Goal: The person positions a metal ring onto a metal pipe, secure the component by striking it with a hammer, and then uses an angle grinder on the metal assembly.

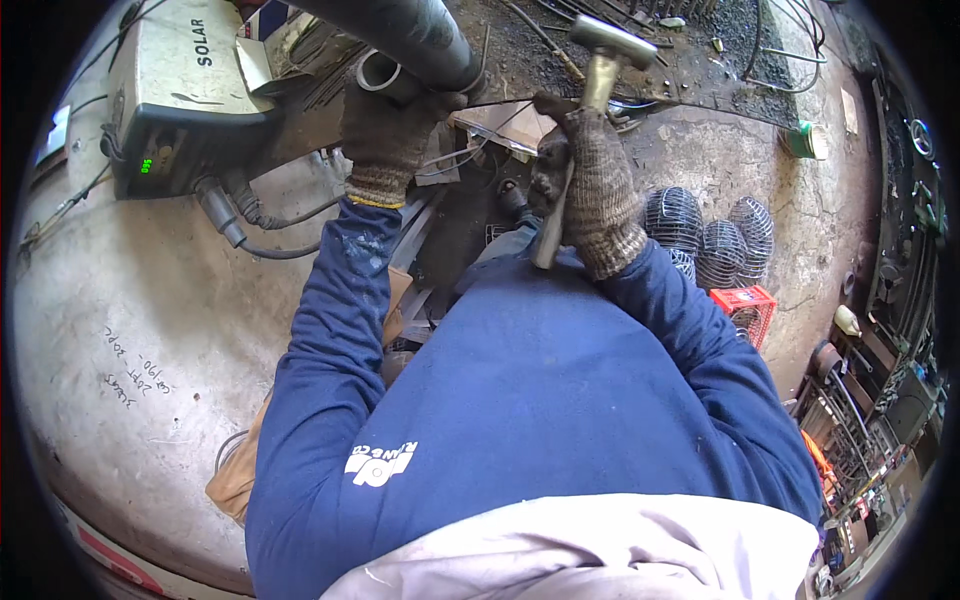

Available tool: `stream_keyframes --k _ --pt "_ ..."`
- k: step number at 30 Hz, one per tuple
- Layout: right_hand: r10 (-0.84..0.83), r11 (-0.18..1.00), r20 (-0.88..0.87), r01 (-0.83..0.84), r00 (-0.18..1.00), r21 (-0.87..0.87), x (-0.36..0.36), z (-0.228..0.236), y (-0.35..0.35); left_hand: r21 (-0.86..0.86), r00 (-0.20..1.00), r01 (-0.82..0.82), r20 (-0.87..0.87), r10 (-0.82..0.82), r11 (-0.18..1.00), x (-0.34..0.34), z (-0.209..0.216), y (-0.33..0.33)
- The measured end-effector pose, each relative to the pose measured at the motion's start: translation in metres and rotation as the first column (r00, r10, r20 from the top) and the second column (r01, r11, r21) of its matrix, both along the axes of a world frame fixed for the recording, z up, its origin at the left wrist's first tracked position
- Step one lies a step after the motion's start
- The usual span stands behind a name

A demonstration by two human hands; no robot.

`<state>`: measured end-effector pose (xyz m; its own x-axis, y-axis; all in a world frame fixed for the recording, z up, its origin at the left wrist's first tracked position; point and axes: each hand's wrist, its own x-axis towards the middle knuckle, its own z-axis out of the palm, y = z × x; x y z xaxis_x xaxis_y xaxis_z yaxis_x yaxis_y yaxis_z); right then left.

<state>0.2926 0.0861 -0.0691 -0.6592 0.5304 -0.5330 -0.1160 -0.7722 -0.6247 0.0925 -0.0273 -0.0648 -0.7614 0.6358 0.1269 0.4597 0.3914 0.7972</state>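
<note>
My right hand (pixel 590 185), in a brown knitted work glove, grips a hammer (pixel 600 82) by its handle. The hammer's steel head is raised over the near part of the workbench, and the handle's butt end points down toward my chest. My left hand (pixel 385 135), also gloved, is closed around a short metal tube (pixel 380 74) whose round open end shows above the fingers. Beside it, a thick dark pipe (pixel 425 40) slants down to the bench's near edge, close to my left fingertips. Whether those fingertips touch the pipe I cannot tell.
The dark, grimy workbench (pixel 690 80) carries thin rods and cables. At left sits a boxy welding machine (pixel 190 80) with thick leads. Several round wire cages (pixel 722 250) and a red crate (pixel 745 305) stand on the floor at right, near racks of metal stock (pixel 850 400).
</note>
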Motion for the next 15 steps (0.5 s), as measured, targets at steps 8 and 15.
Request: stream_keyframes --k 8,15 --pt "0.235 0.944 0.203 -0.273 0.951 0.185 0.002 0.005 -0.006 -0.046 0.997 -0.07 -0.015 0.07 0.996 -0.003 -0.017 -0.008" --pt "0.111 0.884 0.188 -0.183 0.976 0.429 0.002 -0.023 0.0 -0.118 0.984 -0.18 -0.039 0.176 0.977 0.008 0.001 0.004"
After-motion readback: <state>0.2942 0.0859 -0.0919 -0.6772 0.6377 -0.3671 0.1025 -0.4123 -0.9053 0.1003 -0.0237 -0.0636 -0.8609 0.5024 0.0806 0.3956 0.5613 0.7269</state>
